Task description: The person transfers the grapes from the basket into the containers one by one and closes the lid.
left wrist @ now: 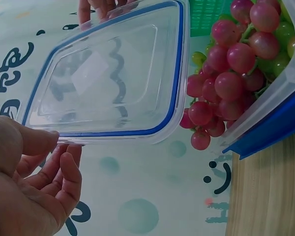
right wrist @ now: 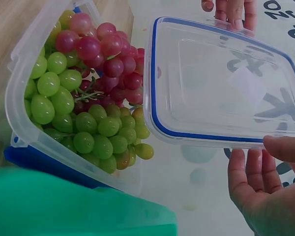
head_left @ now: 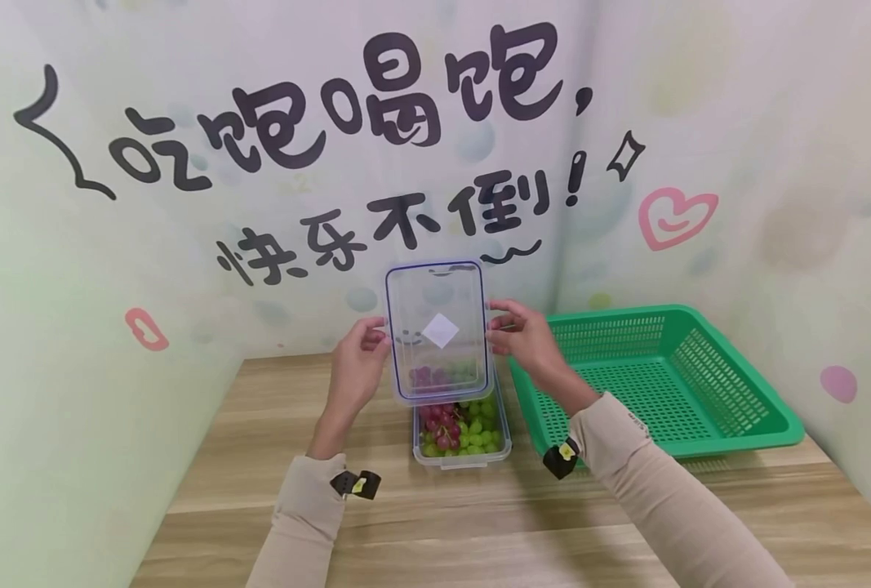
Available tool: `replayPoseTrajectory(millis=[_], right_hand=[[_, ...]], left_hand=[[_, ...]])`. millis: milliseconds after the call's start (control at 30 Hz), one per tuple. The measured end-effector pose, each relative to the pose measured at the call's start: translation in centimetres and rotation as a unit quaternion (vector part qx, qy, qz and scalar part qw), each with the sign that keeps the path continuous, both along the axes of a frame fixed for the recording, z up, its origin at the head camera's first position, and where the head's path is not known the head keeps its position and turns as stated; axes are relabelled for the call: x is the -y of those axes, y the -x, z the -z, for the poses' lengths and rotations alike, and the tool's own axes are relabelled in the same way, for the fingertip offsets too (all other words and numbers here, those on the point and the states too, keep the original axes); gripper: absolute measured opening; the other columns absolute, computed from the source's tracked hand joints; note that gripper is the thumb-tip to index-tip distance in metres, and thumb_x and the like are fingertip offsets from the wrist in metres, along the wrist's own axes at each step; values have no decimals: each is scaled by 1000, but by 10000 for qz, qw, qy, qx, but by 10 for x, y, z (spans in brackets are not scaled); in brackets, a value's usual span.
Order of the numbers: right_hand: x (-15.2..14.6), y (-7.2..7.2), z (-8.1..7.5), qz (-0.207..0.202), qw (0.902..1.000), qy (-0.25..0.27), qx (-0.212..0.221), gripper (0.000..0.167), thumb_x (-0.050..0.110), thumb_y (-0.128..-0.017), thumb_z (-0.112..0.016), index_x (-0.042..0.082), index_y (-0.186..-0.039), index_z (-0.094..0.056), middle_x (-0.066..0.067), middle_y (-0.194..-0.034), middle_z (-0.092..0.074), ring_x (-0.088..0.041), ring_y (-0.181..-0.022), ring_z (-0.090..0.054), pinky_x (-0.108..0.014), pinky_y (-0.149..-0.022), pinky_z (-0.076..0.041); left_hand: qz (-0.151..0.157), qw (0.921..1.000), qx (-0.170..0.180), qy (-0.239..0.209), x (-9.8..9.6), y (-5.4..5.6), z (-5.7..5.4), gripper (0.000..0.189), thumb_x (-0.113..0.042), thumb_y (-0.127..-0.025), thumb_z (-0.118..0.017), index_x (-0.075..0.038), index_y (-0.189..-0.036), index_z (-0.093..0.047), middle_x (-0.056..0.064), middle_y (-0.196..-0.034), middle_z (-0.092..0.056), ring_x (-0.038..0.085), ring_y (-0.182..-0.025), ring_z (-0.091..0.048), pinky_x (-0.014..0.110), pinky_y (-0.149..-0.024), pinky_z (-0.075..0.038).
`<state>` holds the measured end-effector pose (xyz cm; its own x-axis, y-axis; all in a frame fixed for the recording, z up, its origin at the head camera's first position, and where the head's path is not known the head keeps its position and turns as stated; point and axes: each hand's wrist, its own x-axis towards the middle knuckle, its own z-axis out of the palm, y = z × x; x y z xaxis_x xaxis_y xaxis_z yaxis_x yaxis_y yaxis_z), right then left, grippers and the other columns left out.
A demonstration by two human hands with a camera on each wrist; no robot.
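Both hands hold a clear plastic lid (head_left: 438, 286) with a blue seal and a white diamond-shaped sticker. It is tilted up above a clear food container (head_left: 473, 460). My left hand (head_left: 359, 359) pinches the lid's left edge; in the left wrist view the thumb lies on the rim with fingers behind. On the opposite edge, my right hand (head_left: 532, 343) pinches the rim between thumb and fingers. Inside the container are red grapes (right wrist: 101, 46) and green grapes (right wrist: 96, 132), heaped near the rim. The lid's lower part covers the container's far end in the head view.
A green plastic basket (head_left: 762, 437) stands right of the container, beneath the right forearm. The wooden table (head_left: 259, 457) meets a printed wall covering (head_left: 317, 318) behind the container. Black straps hang at both cuffs.
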<state>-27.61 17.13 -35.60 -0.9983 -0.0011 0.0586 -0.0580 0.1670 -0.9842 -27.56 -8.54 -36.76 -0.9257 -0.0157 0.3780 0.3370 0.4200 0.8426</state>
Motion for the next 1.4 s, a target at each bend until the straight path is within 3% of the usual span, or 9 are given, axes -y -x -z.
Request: replayPoseTrajectory(millis=[233,367,700,833,1200,1400], right_hand=[[-2,0,-3,15,9995,-235,-210,47,-4,-93,-64,7,-137,-57,-14,-104,-61,-21,-91,-63,-42,-87,-60],[-3,0,-4,76,9989,-360,-305,43,-5,-91,-65,5,-132,-60,-14,-103,-62,-20,-90,-63,-36,-85,-60],[-5,0,-3,154,9970,-577,-490,26,-6,-90,-65,1,-115,-66,-17,-103,-65,-24,-94,-61,-42,-87,-58],[-7,-1,-2,170,9961,-650,-567,22,-7,-90,-65,0,-110,-68,-19,-105,-68,-26,-93,-62,-38,-85,-57],[-8,0,-2,197,9948,-734,-682,26,-8,-89,-66,0,-113,-70,-21,-108,-70,-24,-91,-62,-27,-79,-54],[-8,1,-1,216,9948,-772,-625,26,-8,-89,-66,1,-113,-71,-20,-108,-70,-26,-92,-61,-29,-80,-54]], left_hand=[[17,9995,-329,-33,-2,-1,-2,27,1,-94,-63,0,-120,-63,20,-100,-69,33,-96,-68,46,-87,-58],[-11,9988,-493,-75,-4,-1,-3,25,3,-92,-64,1,-117,-63,20,-100,-69,34,-96,-68,48,-86,-57],[31,9992,-336,-193,-7,-2,-2,22,3,-92,-64,0,-114,-62,17,-107,-68,31,-102,-65,45,-88,-56],[49,9990,-398,-204,-8,-3,-1,21,4,-92,-64,-1,-112,-63,16,-106,-69,30,-102,-66,45,-86,-57],[47,9991,-401,-139,-10,-2,-1,17,2,-93,-64,-3,-109,-63,14,-106,-70,28,-104,-66,44,-85,-57],[61,9988,-447,-170,-12,1,4,17,4,-92,-64,-2,-107,-62,14,-106,-70,29,-103,-67,45,-84,-58]])
